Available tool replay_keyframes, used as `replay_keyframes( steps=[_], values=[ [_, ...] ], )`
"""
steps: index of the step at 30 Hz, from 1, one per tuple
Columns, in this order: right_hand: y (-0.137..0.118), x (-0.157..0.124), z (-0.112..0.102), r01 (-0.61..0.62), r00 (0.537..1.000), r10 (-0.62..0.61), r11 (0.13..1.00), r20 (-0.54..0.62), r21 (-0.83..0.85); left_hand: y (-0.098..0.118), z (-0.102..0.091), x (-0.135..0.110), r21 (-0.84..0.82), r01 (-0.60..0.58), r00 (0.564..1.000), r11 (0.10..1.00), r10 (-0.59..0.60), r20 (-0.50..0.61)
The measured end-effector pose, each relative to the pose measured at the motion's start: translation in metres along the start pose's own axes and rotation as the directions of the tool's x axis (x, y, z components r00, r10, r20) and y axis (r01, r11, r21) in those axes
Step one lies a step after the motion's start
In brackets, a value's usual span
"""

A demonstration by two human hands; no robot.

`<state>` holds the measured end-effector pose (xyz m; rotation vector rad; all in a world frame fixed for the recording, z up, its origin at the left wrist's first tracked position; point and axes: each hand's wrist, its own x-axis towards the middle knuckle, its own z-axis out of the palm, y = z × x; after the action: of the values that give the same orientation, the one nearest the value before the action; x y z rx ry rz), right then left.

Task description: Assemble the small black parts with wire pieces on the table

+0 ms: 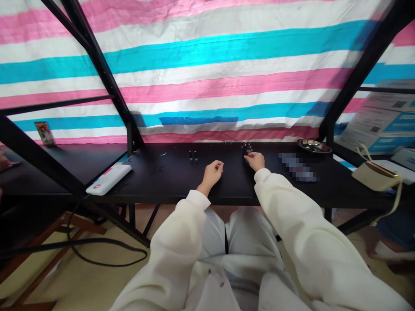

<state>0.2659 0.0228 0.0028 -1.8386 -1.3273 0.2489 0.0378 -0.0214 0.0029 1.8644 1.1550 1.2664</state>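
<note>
My left hand (213, 172) is held over the black table (175, 181) with its fingers curled closed; whatever may be in them is too small to make out. To its right, my right hand (256, 161) is closed in a pinch at the table top, and its fingertips hide what they hold. Just beyond the right fingers lies a cluster of small pale pieces (249, 150). Two small dark cylinders with pale ends stand left of my left hand, the nearer one being a dark cylinder (196, 156).
A white power strip (109, 179) lies at the table's left end. At right are a blurred-out object (298, 167), a shiny metal bowl (314, 146) and a beige pouch (376, 175). Black frame posts flank the table, with a striped sheet (227, 86) behind. Another person's hand shows far left.
</note>
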Motion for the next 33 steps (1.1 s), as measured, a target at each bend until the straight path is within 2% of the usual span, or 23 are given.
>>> replay_keyframes(
  steps=[8,19,25,33],
  values=[
    [0.000,0.001,0.008,0.009,1.000,-0.009,0.997,0.001,-0.073,-0.001,0.000,-0.001,-0.003,0.002,1.000,1.000,-0.002,0.018],
    [-0.005,0.000,0.007,-0.018,1.000,0.020,0.993,0.017,-0.116,0.001,-0.001,-0.002,0.017,-0.012,1.000,1.000,0.012,0.017],
    [-0.003,-0.001,0.000,-0.001,0.999,0.007,0.991,0.039,-0.134,0.000,-0.001,-0.001,0.022,-0.016,1.000,1.000,0.015,0.020],
    [0.007,0.002,-0.011,-0.043,0.999,0.047,0.987,0.026,-0.154,-0.003,0.000,-0.001,0.100,-0.044,0.999,0.994,0.043,0.021]
  ],
)
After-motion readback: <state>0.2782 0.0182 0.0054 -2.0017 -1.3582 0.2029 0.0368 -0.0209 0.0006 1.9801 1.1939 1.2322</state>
